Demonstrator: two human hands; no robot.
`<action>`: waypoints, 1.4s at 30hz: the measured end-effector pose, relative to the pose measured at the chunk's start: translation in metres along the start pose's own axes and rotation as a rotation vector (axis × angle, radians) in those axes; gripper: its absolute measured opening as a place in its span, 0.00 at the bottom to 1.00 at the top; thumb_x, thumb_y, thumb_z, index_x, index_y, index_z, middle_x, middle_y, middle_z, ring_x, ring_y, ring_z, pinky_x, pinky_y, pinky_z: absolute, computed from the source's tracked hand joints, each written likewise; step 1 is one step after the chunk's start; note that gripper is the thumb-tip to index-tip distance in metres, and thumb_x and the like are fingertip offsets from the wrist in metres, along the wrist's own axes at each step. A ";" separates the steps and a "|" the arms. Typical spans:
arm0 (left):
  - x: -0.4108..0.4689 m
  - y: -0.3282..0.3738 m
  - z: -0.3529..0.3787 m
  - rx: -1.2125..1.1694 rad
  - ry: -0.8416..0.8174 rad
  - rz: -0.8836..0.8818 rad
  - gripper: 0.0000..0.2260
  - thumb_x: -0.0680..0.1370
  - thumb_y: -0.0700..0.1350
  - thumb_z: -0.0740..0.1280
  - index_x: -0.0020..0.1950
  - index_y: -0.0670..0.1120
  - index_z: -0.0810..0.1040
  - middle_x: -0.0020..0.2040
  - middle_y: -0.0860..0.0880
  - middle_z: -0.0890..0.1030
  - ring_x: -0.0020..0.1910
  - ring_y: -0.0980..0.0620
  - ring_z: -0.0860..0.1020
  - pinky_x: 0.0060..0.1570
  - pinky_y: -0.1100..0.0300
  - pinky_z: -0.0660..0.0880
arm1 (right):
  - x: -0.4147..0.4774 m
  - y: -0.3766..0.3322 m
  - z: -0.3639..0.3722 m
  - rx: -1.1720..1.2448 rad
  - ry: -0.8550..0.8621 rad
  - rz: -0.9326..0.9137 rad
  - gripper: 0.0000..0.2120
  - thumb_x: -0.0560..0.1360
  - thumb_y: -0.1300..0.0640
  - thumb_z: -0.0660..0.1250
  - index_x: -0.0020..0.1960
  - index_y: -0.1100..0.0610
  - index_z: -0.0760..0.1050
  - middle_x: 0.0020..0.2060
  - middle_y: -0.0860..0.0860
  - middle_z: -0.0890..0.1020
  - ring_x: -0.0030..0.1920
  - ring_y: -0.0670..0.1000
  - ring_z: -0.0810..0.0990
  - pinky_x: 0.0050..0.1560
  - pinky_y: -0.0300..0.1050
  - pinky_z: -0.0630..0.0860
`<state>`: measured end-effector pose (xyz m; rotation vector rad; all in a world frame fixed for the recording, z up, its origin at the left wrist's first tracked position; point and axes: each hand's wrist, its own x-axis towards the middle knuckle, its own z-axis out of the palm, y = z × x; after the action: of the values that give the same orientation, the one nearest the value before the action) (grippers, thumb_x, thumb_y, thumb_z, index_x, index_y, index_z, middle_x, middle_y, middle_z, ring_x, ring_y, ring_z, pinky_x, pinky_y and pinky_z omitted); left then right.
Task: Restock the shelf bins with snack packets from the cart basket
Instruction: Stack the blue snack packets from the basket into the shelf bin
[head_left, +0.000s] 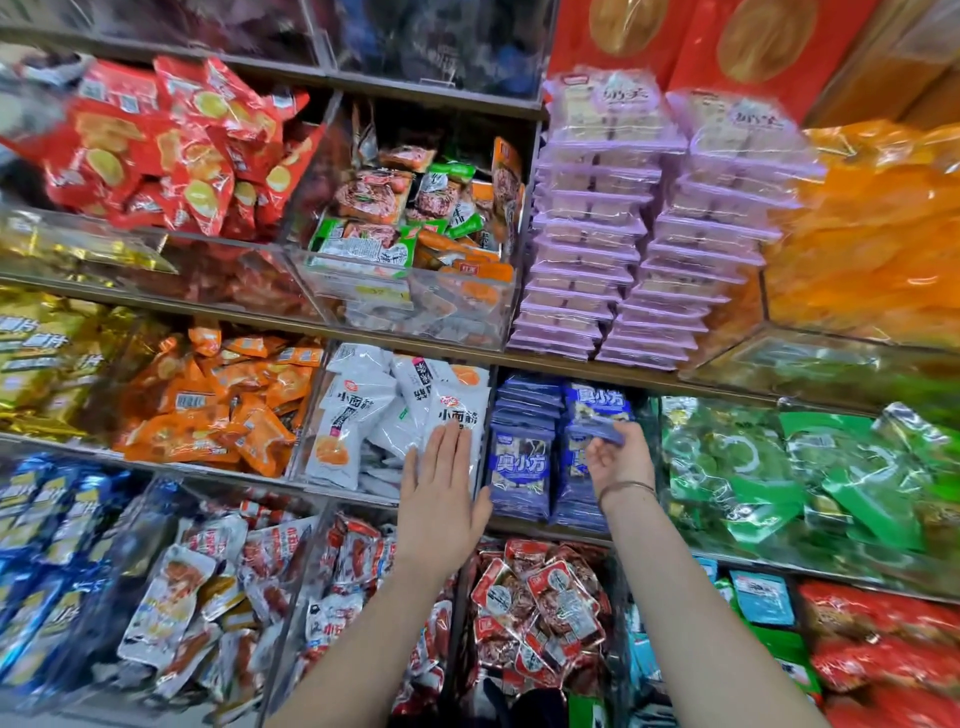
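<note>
My left hand (441, 493) lies flat, fingers together, against the white snack packets (358, 415) in the clear bin on the middle shelf. My right hand (621, 457) grips the edge of a blue-purple snack packet (597, 410) at the top of the right stack in the neighbouring bin. A second stack of the same blue packets (519, 467) stands upright to its left. The cart basket is out of view.
Clear bins fill the shelves: orange packets (208, 405) left, green bags (805, 478) right, red-and-white packets (540, 613) below my arms. Purple trays (597, 234) are stacked above, beside a bin of green and orange packets (410, 223).
</note>
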<state>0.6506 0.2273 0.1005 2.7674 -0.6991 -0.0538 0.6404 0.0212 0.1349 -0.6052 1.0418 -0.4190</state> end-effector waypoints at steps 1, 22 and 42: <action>0.000 0.000 0.001 0.003 0.001 0.003 0.30 0.79 0.57 0.50 0.75 0.41 0.64 0.75 0.43 0.64 0.75 0.45 0.61 0.71 0.41 0.60 | 0.001 -0.003 -0.001 0.025 0.007 0.003 0.06 0.76 0.60 0.61 0.40 0.58 0.70 0.31 0.52 0.69 0.29 0.46 0.67 0.21 0.33 0.69; 0.003 0.000 0.003 0.046 0.036 0.021 0.29 0.77 0.55 0.52 0.73 0.40 0.67 0.73 0.42 0.68 0.73 0.43 0.66 0.68 0.39 0.64 | -0.002 0.022 -0.022 -0.547 0.002 -0.356 0.06 0.77 0.68 0.61 0.52 0.62 0.73 0.46 0.59 0.78 0.42 0.47 0.79 0.59 0.46 0.75; 0.005 -0.001 0.010 0.071 0.070 0.017 0.29 0.76 0.55 0.55 0.73 0.41 0.67 0.73 0.43 0.68 0.73 0.44 0.66 0.69 0.41 0.64 | 0.009 0.048 0.002 -1.663 -0.131 -1.083 0.26 0.74 0.57 0.63 0.71 0.56 0.62 0.72 0.53 0.60 0.71 0.54 0.59 0.71 0.52 0.56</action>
<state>0.6540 0.2230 0.0912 2.8151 -0.7192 0.0726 0.6484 0.0536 0.0988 -2.6878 0.6477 -0.3306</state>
